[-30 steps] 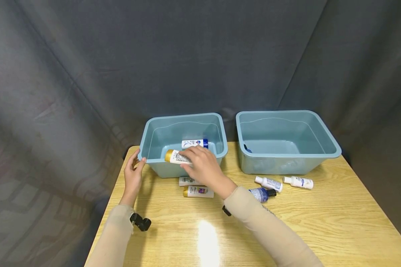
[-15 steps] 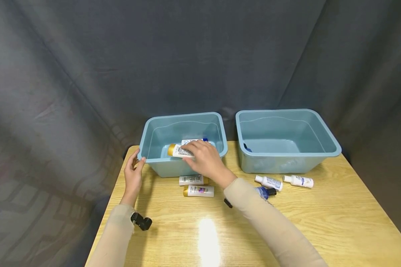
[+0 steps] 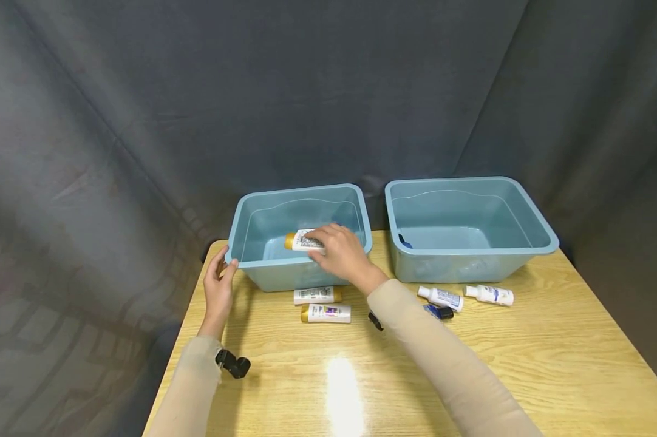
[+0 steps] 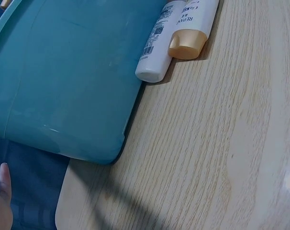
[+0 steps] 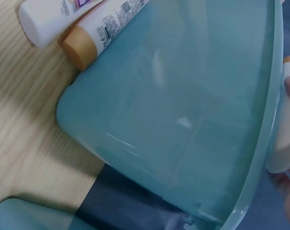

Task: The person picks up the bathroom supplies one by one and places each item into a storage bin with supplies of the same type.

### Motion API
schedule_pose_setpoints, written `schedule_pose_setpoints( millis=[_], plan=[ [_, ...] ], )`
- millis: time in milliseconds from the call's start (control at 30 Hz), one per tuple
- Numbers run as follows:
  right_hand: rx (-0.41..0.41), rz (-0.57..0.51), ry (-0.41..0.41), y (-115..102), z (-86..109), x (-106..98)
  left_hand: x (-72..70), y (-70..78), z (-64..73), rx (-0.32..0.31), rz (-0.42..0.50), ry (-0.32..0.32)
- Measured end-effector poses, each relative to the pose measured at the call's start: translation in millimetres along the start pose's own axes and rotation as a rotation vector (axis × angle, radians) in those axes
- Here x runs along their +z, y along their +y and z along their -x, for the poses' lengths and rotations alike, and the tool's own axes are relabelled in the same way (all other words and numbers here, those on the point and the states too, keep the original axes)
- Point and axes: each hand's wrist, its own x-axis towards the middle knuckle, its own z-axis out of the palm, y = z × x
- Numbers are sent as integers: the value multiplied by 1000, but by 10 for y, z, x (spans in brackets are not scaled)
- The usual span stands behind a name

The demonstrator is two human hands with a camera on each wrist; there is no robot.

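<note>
My right hand (image 3: 342, 255) holds a white bottle with a gold cap (image 3: 304, 241) sideways within the mouth of the left blue-green bin (image 3: 271, 264). In the right wrist view the bottle (image 5: 285, 129) shows beyond the bin's rim, fingers against it. My left hand (image 3: 217, 294) is at the same bin's front left corner, thumb and fingers fairly straight and spread at the rim. Two more white bottles with gold caps lie on the table before this bin: one close to its wall (image 3: 313, 295), the other nearer me (image 3: 328, 314).
A second blue-green bin (image 3: 470, 267) stands to the right, a dark blue item (image 3: 405, 243) inside it. In front lie two white bottles, one left (image 3: 442, 299) and one right (image 3: 491, 295), plus a blue bottle with a black cap (image 3: 440, 312), partly behind my right sleeve.
My right hand has carried the gold-capped bottle rightward and farther back over the left bin, covering the blue-capped bottle seen inside earlier. My left hand has stayed at the corner.
</note>
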Motion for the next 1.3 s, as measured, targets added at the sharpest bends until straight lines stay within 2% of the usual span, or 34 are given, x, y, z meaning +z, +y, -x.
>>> schedule_pose_setpoints(
  millis=[467,867,1100,1300],
  plan=[
    [136,-30,-91,211,-74,1,72,10,-7,31,18,-6],
    [225,-50,-205,379,-192,22,75,11,-9,14,22,0],
    [281,-77,-261,423,-178,18,90,-6,-10,22,31,10],
    [293,-78,-292,414,-180,18,86,-6,-19,19,31,-2]
  ],
)
